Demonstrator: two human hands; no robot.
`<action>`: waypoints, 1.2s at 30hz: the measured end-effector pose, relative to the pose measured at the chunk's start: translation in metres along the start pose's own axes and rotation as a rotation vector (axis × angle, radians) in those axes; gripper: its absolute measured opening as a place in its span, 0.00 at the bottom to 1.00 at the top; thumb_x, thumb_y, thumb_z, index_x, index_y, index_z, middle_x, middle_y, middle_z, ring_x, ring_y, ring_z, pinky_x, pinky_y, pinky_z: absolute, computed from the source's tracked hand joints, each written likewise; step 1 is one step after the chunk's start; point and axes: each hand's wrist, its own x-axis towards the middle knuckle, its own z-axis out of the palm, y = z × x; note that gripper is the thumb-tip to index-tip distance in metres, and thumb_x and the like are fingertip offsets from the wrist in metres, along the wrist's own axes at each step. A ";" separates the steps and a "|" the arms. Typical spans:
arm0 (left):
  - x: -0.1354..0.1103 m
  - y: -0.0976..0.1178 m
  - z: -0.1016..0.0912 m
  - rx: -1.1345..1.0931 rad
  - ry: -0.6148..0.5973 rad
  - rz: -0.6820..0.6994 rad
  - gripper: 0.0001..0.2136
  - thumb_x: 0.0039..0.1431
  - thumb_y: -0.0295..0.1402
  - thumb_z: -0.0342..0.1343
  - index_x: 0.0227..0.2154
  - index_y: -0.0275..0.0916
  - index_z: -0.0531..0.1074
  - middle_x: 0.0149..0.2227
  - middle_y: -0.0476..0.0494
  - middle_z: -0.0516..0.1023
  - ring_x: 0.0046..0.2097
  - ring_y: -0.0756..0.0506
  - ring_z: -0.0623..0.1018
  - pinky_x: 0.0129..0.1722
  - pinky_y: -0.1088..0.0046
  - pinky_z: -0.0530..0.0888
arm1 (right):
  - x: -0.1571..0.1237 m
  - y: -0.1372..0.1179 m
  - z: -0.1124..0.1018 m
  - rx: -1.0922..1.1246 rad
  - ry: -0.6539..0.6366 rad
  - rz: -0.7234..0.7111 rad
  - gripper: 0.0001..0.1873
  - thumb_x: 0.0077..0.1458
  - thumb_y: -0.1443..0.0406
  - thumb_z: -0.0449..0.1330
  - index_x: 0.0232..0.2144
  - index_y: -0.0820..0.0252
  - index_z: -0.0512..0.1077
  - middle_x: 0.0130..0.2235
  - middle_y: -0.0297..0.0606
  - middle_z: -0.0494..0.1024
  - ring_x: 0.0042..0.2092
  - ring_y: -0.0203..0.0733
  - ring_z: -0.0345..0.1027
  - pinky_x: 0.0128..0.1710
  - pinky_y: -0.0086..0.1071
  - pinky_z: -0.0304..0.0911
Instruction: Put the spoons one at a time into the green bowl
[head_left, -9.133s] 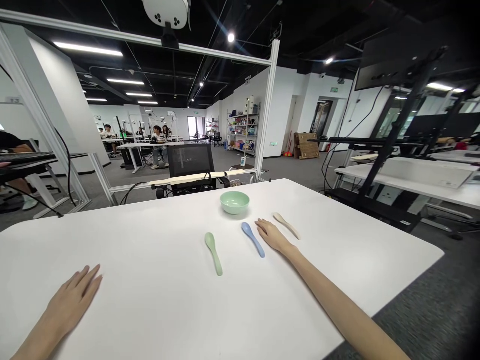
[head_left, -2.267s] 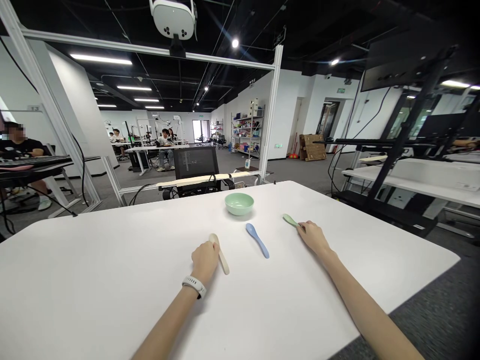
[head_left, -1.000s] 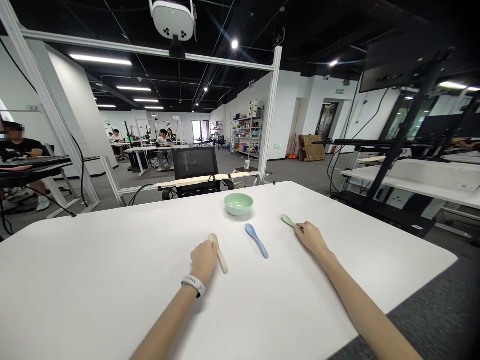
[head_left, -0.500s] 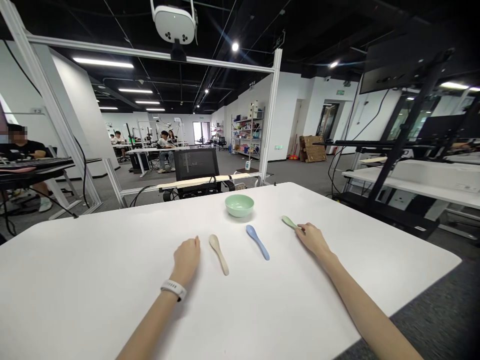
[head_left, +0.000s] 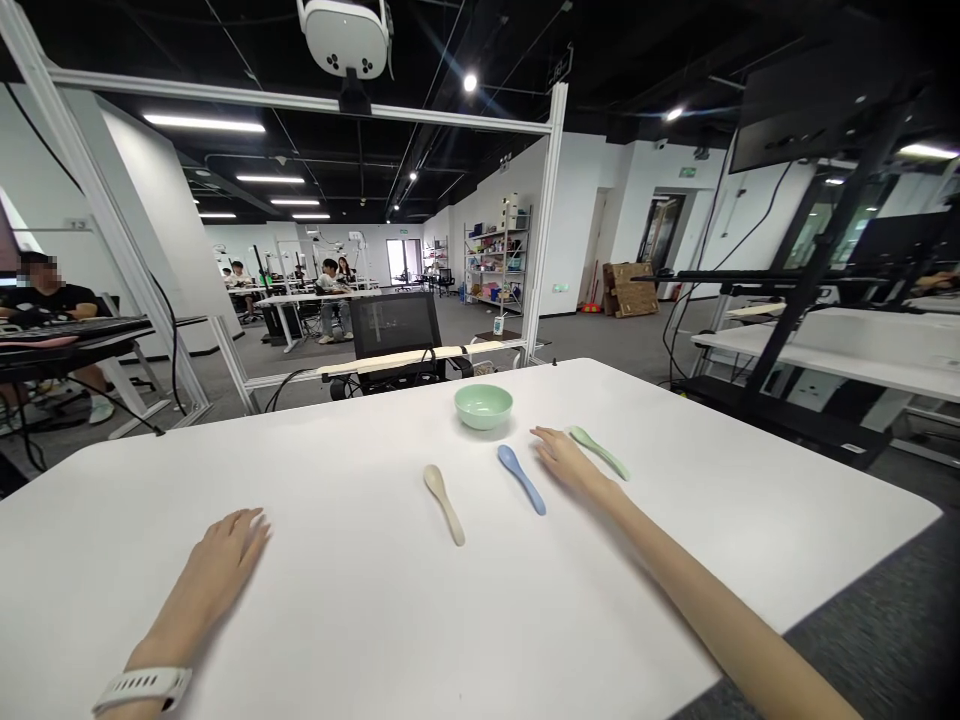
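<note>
Your left hand [head_left: 221, 553] lies open on the white desk [head_left: 337, 640], and your right hand [head_left: 566, 462] rests released between the blue plastic spoon [head_left: 520, 478] and the pale green plastic spoon [head_left: 598, 452].

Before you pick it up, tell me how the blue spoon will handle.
The blue spoon looks like moulded plastic, so it is probably stiff and light. Its smooth sheen suggests it could slip a little in a hand. Lying on the white table, its slim, curved shape would probably slide or swivel when pushed rather than roll.

Blue spoon [head_left: 519, 478] just beside right hand [head_left: 568, 461]
</note>
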 end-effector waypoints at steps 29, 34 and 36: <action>-0.006 -0.027 0.042 0.130 -0.050 -0.033 0.35 0.64 0.44 0.36 0.63 0.27 0.72 0.66 0.27 0.75 0.68 0.31 0.71 0.66 0.51 0.70 | -0.009 0.005 0.021 0.097 -0.024 0.004 0.26 0.71 0.62 0.48 0.60 0.69 0.76 0.66 0.57 0.73 0.69 0.57 0.65 0.70 0.50 0.58; -0.007 -0.024 0.038 0.143 -0.038 -0.019 0.31 0.64 0.41 0.38 0.60 0.32 0.75 0.64 0.31 0.78 0.67 0.33 0.73 0.65 0.53 0.71 | -0.008 0.005 0.022 0.110 -0.016 0.005 0.26 0.70 0.62 0.49 0.60 0.68 0.77 0.65 0.56 0.74 0.69 0.57 0.66 0.70 0.51 0.59; -0.007 -0.025 0.036 0.162 -0.045 0.004 0.30 0.63 0.40 0.40 0.58 0.35 0.77 0.62 0.33 0.79 0.67 0.33 0.73 0.65 0.53 0.71 | -0.008 0.005 0.022 0.117 -0.013 0.007 0.26 0.70 0.62 0.49 0.60 0.67 0.77 0.65 0.55 0.74 0.69 0.57 0.66 0.70 0.51 0.59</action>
